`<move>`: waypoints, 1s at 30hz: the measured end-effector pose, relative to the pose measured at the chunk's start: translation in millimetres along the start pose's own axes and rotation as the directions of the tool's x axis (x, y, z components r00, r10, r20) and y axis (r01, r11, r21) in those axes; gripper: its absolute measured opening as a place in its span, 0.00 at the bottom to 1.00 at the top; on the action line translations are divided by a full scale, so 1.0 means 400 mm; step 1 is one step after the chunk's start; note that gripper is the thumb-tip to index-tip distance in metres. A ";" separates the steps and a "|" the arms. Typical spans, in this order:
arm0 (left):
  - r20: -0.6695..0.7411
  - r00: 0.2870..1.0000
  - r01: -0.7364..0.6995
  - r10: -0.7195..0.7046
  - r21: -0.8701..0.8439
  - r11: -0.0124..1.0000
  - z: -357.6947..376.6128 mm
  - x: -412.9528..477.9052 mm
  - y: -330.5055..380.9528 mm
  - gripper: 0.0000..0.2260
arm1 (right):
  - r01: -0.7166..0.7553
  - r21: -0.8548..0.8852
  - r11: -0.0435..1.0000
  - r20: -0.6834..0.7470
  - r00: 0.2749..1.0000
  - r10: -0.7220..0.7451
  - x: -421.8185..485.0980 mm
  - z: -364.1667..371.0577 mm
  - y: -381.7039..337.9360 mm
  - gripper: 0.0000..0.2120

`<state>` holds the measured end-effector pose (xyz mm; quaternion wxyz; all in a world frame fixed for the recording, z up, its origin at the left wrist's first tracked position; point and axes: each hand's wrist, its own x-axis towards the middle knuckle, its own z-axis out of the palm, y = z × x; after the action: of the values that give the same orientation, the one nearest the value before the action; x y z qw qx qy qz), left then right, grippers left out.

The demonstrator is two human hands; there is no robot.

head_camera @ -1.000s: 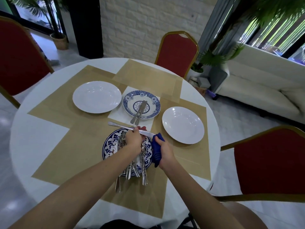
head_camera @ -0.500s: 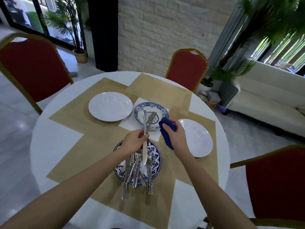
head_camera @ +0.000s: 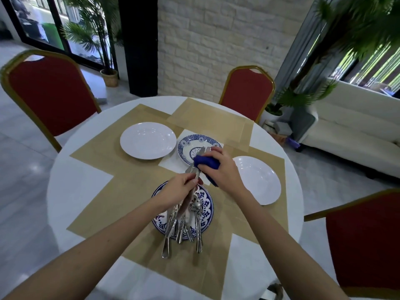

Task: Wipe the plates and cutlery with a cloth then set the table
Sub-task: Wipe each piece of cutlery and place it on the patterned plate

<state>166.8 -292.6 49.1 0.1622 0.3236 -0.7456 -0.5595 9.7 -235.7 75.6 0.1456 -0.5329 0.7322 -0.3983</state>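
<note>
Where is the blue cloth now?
Head view: the right hand grips the blue cloth just right of centre, by the near edge of the far blue-patterned plate.

Two white plates (head_camera: 148,140) (head_camera: 257,180) flank a blue-patterned plate (head_camera: 187,148) on the bench (head_camera: 82,187). A nearer patterned plate (head_camera: 206,210) carries piled cutlery (head_camera: 184,224); a blue cloth (head_camera: 206,162) wraps a raised knife (head_camera: 197,176).

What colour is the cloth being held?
Dark blue; the cloth, in the right hand, shows best in the head view.

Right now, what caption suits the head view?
Left hand holds a knife above the cutlery plate; right hand wipes it with a blue cloth.
</note>
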 end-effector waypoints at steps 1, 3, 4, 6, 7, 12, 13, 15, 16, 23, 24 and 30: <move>0.020 1.000 0.007 -0.007 -0.005 1.000 -0.005 -0.001 -0.001 0.11 | -0.031 0.045 0.998 -0.006 0.999 0.031 0.000 -0.002 0.002 0.13; 0.079 0.997 0.019 -0.016 -0.027 0.999 -0.009 -0.005 -0.005 0.12 | -0.183 0.227 0.957 -0.064 0.977 0.202 0.004 -0.012 0.004 0.11; 0.108 0.994 0.020 -0.016 -0.040 0.999 -0.008 -0.007 -0.005 0.12 | -0.239 0.304 0.922 -0.078 0.958 0.275 0.007 -0.014 0.008 0.10; 0.149 0.989 0.029 -0.023 -0.038 0.999 -0.004 -0.008 0.000 0.12 | -0.286 0.344 0.894 -0.088 0.938 0.334 0.005 -0.009 0.012 0.11; 0.168 0.985 0.041 -0.041 -0.001 0.999 0.000 -0.005 0.005 0.12 | -0.294 0.320 0.901 -0.093 0.936 0.338 0.001 -0.003 0.012 0.11; 0.193 0.976 0.019 -0.096 0.369 0.929 0.022 0.021 0.015 0.13 | -0.312 0.244 0.918 -0.113 0.931 0.347 -0.022 0.018 0.011 0.12; 0.186 0.978 0.029 -0.095 0.329 0.944 0.022 0.023 0.016 0.12 | -0.299 0.224 0.927 -0.089 0.941 0.325 -0.027 0.020 0.010 0.13; 0.165 0.982 0.053 -0.095 0.243 0.969 0.016 0.024 0.015 0.12 | -0.256 0.194 0.947 -0.019 0.964 0.265 -0.035 0.024 0.007 0.13; 0.163 0.982 0.056 -0.094 0.223 0.973 0.012 0.024 0.012 0.12 | -0.247 0.198 0.948 -0.001 0.968 0.253 -0.038 0.023 0.006 0.12; 0.146 0.988 -0.004 -0.058 0.397 0.918 -0.017 0.025 -0.004 0.11 | -0.394 0.612 0.685 -0.086 0.828 0.553 -0.023 0.006 0.017 0.16; 0.107 0.994 -0.021 -0.029 0.439 0.898 -0.017 0.030 -0.010 0.10 | -0.389 0.634 0.668 -0.096 0.818 0.567 -0.025 0.009 0.015 0.16; -0.196 0.972 -0.080 0.133 0.258 0.963 0.057 0.021 0.018 0.10 | -0.239 0.738 0.632 -0.252 0.770 0.586 -0.008 0.001 -0.015 0.13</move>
<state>144.5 -280.3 47.4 0.2289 0.3579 -0.8046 -0.4148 15.2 -233.5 79.2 0.2343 -0.1414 0.6561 -0.7033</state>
